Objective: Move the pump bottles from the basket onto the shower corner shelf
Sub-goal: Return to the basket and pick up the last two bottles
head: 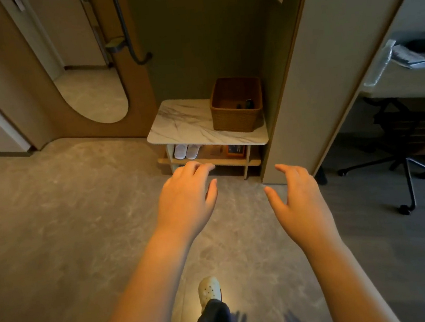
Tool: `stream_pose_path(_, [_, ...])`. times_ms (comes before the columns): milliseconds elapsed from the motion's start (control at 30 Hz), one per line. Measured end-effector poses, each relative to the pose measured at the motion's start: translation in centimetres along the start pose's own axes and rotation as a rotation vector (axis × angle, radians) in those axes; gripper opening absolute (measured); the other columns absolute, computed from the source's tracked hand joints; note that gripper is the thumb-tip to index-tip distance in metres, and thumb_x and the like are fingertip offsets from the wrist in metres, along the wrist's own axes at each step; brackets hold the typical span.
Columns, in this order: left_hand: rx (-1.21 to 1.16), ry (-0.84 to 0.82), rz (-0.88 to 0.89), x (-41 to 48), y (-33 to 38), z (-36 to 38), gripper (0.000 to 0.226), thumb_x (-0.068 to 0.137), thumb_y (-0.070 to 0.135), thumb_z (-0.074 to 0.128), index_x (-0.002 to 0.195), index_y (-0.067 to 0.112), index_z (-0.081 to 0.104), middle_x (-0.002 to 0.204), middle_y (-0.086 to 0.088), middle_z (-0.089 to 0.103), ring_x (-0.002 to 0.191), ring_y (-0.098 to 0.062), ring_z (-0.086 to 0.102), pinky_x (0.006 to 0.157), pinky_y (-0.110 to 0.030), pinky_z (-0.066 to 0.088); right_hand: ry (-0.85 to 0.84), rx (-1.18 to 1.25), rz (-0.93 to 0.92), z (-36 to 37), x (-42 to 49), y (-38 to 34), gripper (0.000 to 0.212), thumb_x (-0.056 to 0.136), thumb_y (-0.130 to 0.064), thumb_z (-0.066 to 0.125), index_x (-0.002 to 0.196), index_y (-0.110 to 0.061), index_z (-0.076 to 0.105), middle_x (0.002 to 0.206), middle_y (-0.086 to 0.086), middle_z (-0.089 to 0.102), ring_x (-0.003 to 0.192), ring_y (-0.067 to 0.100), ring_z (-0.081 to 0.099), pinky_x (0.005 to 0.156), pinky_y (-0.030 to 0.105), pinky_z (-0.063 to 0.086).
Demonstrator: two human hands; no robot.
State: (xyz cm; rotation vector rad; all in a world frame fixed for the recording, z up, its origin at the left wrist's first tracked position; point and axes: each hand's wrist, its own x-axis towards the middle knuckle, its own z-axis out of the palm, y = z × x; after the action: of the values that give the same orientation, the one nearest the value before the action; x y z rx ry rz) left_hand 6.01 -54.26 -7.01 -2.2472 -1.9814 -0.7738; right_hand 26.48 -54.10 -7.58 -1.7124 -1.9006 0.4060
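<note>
A brown woven basket (pixel 237 120) stands on the right end of a low marble-topped bench (pixel 182 124) in a wall niche. Dark pump tops (pixel 247 104) show inside the basket; the bottles themselves are mostly hidden by its wall. My left hand (pixel 186 193) and my right hand (pixel 299 198) are stretched out in front of me, both empty with fingers apart, well short of the bench and below the basket in the view. No shower shelf is in view.
White slippers (pixel 186 150) and a small box lie on the bench's lower shelf. An arched mirror (pixel 91 95) is on the left wall. A desk and a black office chair (pixel 404 137) stand at the right behind a partition wall (pixel 316 81). My foot in a pale clog (pixel 208 291) is on the floor.
</note>
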Motion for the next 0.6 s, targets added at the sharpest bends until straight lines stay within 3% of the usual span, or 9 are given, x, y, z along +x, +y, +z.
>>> stream_pose_path(367, [-0.076, 0.048, -0.031, 20.0, -9.1, 6.7, 0.032, 0.091, 0.032, 0.045, 0.118, 0.022, 0.057, 0.107, 0.005, 0.061, 0.097, -0.015, 0.056, 0.071, -0.027, 0.045, 0.038, -0.099, -0.045, 4.5, 22.5, -1.0, 0.053, 0.092, -0.038, 0.054, 0.139, -0.022, 0.036, 0.136, -0.002, 0.043, 0.12, 0.013, 0.044, 0.092, 0.022, 0.035])
stream_pose_path(600, [-0.13, -0.106, -0.013, 29.0, -10.8, 13.2, 0.033, 0.092, 0.032, 0.048, 0.124, 0.023, 0.054, 0.113, 0.004, 0.058, 0.103, -0.016, 0.053, 0.079, -0.031, 0.046, 0.025, -0.108, 0.044, 8.1, 31.5, 0.7, 0.052, 0.092, -0.036, 0.054, 0.139, -0.021, 0.037, 0.137, -0.002, 0.042, 0.123, 0.013, 0.043, 0.091, 0.019, 0.03])
